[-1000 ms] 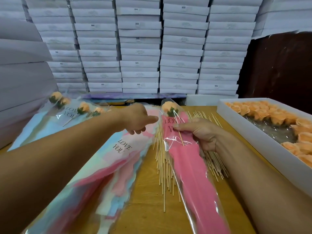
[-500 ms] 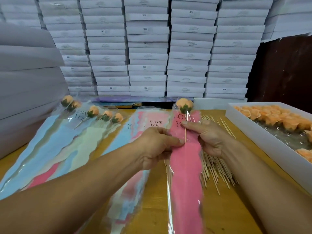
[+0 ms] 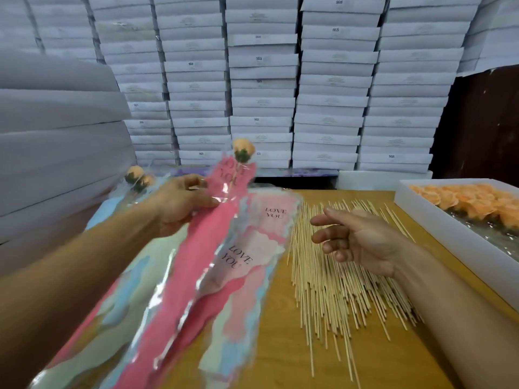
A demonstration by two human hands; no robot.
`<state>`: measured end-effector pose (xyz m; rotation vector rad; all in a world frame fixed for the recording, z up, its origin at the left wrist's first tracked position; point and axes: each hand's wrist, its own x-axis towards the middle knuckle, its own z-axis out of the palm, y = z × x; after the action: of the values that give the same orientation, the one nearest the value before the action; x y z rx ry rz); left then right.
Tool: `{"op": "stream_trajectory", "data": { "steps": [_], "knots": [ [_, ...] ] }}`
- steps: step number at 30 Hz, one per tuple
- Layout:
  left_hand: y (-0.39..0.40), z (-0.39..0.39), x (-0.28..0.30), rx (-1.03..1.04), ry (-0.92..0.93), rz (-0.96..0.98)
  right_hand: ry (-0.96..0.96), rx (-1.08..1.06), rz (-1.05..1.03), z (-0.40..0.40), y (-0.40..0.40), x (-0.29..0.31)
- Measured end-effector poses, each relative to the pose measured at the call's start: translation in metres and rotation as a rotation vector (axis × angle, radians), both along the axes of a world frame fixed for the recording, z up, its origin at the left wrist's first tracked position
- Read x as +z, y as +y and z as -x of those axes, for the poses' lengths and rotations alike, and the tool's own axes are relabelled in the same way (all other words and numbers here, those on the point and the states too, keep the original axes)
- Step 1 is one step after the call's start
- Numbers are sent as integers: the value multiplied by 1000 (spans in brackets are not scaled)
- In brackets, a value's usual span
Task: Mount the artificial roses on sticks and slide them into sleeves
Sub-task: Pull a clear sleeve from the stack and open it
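My left hand [image 3: 179, 206] grips a pink "LOVE YOU" sleeve [image 3: 196, 248] near its top. An orange rose [image 3: 243, 150] on a stick pokes out of that sleeve, which is lifted and tilted to the left. My right hand [image 3: 362, 242] hovers empty, fingers relaxed, over a heap of wooden sticks [image 3: 331, 276]. A stack of empty pastel sleeves [image 3: 252, 254] lies between the hands. Finished sleeved roses [image 3: 139, 175] lie at the far left, partly hidden by my left arm.
A white tray [image 3: 438, 217] of loose orange rose heads [image 3: 471, 200] stands at the right on the wooden table [image 3: 286, 355]. Stacked white boxes [image 3: 264, 80] wall off the back and the left side.
My right hand has let go of the pink sleeve and drawn back over the sticks. My left hand has carried the sleeved rose up and to the left.
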<state>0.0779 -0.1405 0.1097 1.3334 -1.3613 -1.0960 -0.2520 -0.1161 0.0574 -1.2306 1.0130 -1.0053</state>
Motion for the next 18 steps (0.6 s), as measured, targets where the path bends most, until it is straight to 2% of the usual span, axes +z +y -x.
{"op": "stream_trajectory", "data": {
  "steps": [4,9,12,18],
  "knots": [
    [-23,-66,4,129,-176,87,44,8,2,-1,1,0],
    [-39,-129,2,345,-389,74,78,21,8,0,1,0],
    [-45,-148,-5,461,-596,60,99,21,10,2,-1,-1],
    [-51,-161,-24,577,-868,44,90,-51,20,5,-7,-4]
  ]
}}
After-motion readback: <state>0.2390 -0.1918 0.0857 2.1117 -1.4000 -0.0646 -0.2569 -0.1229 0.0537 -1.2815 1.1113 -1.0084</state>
